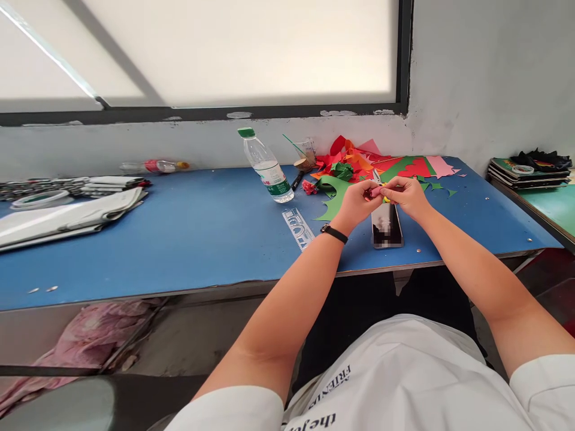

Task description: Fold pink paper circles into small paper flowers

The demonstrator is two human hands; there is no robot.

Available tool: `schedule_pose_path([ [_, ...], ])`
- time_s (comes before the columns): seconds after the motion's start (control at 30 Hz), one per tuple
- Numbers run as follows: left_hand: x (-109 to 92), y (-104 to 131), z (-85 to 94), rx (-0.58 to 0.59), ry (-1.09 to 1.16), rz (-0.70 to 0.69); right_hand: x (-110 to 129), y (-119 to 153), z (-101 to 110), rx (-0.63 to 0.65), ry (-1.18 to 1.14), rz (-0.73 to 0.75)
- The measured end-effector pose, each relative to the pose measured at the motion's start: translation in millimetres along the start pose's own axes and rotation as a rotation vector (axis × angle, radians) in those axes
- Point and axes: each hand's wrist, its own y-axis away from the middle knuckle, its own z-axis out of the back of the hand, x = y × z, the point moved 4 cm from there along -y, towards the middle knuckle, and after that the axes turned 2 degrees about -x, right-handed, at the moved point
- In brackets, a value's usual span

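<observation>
My left hand (pixel 359 203) and my right hand (pixel 408 196) meet above a phone (pixel 387 230) lying on the blue table. Both are closed, fingertips pinched round a small pink-red piece (pixel 374 193), its shape mostly hidden by the fingers. Scissors (pixel 376 176) with a yellow part show just behind and between the fingers; whether a hand grips them is unclear. Behind my left hand lies cut green paper (pixel 336 197), with a red crumpled paper flower (pixel 309 187) beside it.
A water bottle (pixel 269 170) stands tilted in view left of the paper scraps (pixel 348 158). A clear stencil ruler (pixel 297 228) lies left of my left wrist. Folded white sheets (pixel 67 215) and a lying bottle (pixel 155 166) are at the left. Stacked books (pixel 527 176) sit far right.
</observation>
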Motion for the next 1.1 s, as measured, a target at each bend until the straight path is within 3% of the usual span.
schedule_pose_path([
  [0.23, 0.9, -1.2, 0.0, -0.032, 0.079, 0.035, 2.7, 2.3, -0.9, -0.015, -0.014, 0.000],
  [0.53, 5.1, -1.5, -1.0, 0.059, 0.247, 0.193, 9.3, 1.0, 2.1, 0.023, 0.004, -0.038],
  [0.73, 8.6, -1.5, -1.6, 0.035, 0.279, 0.257, 4.7, -4.0, 2.8, 0.025, 0.016, -0.015],
  [1.1, 18.0, -8.7, -5.0, -0.063, 0.321, 0.246, -4.9, -10.7, 0.7, -0.035, 0.056, -0.001],
])
